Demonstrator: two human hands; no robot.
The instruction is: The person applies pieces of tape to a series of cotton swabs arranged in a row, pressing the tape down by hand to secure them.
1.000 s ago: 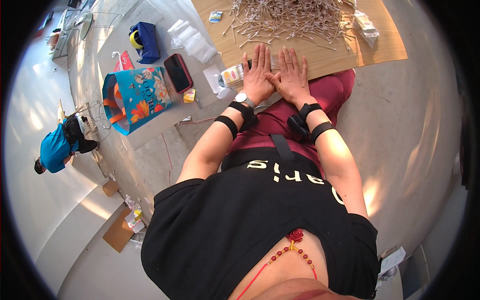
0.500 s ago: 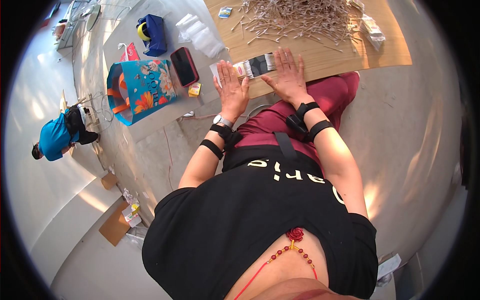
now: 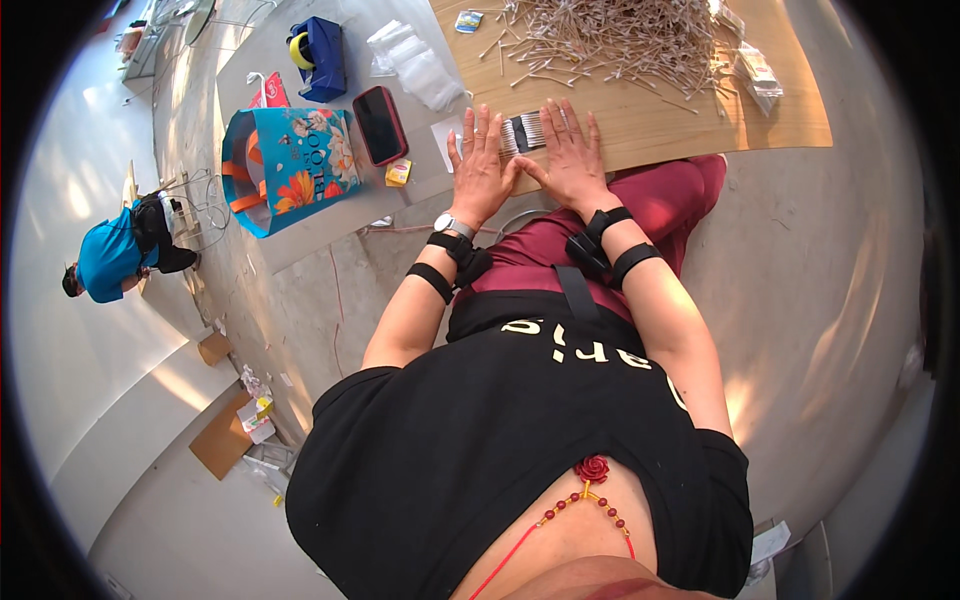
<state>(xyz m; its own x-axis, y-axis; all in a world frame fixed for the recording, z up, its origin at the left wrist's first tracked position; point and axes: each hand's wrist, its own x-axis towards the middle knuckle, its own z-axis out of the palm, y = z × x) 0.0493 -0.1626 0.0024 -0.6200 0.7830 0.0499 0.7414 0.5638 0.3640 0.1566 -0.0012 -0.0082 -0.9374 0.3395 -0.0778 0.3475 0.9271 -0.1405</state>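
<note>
A flat row of cotton swabs (image 3: 537, 131) with a dark middle lies near the front edge of the wooden table; it may be in a clear bag, but I cannot tell. My left hand (image 3: 482, 168) lies flat over its left end, fingers stretched forward. Over the right end my right hand (image 3: 572, 162) rests the same way. The two thumbs meet just below the swabs. Both palms face down, and what lies beneath them is hidden. Beyond my hands spreads a big heap of loose cotton swabs (image 3: 630, 40).
Left of my hands are a phone (image 3: 380, 125), a small yellow packet (image 3: 398, 173), clear plastic bags (image 3: 425, 75), a blue tape dispenser (image 3: 322, 60) and a flowered bag (image 3: 325, 165). Filled packs (image 3: 758, 78) lie right of the heap. A person in blue (image 3: 110, 255) is far left.
My left hand has slid right, closer to my right hand, covering more of the swab row. The gap between the hands has narrowed and the thumbs now meet.
</note>
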